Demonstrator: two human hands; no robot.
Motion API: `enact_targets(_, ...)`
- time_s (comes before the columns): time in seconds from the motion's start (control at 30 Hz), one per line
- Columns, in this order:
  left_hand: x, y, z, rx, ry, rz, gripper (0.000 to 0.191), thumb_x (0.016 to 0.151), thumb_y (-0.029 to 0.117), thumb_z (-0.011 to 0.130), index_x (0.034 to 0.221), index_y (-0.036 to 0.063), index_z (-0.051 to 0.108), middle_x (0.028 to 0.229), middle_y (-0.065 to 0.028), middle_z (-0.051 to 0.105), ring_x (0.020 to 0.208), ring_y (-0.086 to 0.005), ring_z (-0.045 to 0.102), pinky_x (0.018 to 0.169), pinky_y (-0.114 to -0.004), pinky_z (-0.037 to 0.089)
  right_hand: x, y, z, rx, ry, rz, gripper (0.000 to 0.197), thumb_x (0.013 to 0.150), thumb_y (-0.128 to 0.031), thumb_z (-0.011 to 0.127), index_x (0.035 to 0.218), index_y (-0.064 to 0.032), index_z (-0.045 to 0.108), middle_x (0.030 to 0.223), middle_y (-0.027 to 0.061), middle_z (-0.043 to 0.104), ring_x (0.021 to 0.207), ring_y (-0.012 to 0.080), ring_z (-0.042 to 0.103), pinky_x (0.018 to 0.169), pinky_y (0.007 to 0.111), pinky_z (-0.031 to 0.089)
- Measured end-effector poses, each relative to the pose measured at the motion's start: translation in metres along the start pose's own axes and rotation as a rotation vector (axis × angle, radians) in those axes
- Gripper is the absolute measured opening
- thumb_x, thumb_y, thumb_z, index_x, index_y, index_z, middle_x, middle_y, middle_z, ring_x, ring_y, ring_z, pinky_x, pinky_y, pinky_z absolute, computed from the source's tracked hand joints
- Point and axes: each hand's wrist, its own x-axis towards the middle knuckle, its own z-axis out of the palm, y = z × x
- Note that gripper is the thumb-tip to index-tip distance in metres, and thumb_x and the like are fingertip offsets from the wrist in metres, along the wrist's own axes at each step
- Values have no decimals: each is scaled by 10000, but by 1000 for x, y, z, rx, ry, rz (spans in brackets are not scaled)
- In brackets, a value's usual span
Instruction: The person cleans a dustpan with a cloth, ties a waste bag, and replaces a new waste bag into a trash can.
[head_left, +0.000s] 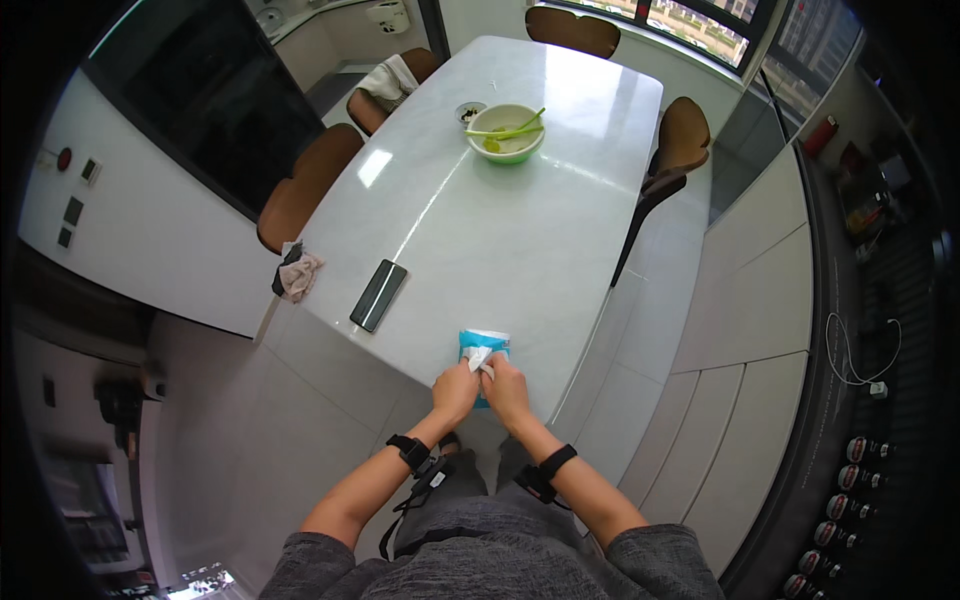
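Note:
A blue soft pack of tissues (484, 340) lies at the near end of the white table, under my two hands. A crumpled white tissue (477, 355) sticks up over the pack. My left hand (454, 391) pinches this tissue from the left, and my right hand (508, 388) grips it from the right, close beside. Both sets of fingertips are partly hidden by the knuckles. Left of the pack, a dark smartphone (379, 295) lies flat on the table.
Farther back on the white table (517, 232) stands a green-and-white bowl (507, 154) with green stalks across it, beside a small dish (469, 112). Crumpled cloths (298, 274) hang at the left corner. Brown chairs (311, 180) surround the table. White cabinets (757, 277) run along the right.

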Motion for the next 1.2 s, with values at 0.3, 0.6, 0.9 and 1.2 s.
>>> enact_targets(0.3,7,1,-27,112,44,287,283,872,261,433,961,14,538,807,-257,581,730,-441,566,637,-523,437,35,-5,5,-51,-114,198,177,681,-180,628,710,-10,668,685,194,608,657,365,602,623,430,478)
enact_targets(0.6,14,17,-50,-22,-348,327,296,862,139,389,1067,-64,458,705,-239,606,568,-343,616,515,-427,497,24,18,32,429,260,702,237,679,-198,687,803,-10,613,749,144,642,679,260,627,613,368,479)
enact_targets(0.9,42,-12,-58,-665,-567,65,276,837,31,377,1085,-70,443,807,-212,605,536,-273,637,410,-344,541,6,-31,7,-394,-408,-105,201,722,-164,611,900,-95,673,1046,108,606,985,289,552,829,402,453)
enact_targets(1.2,47,-15,-73,-899,-540,31,424,783,24,379,1199,-26,321,900,-218,551,560,-284,626,425,-349,556,-35,-84,1,-443,138,112,406,778,-35,498,1180,-73,541,1255,168,464,1137,326,445,964,410,358)
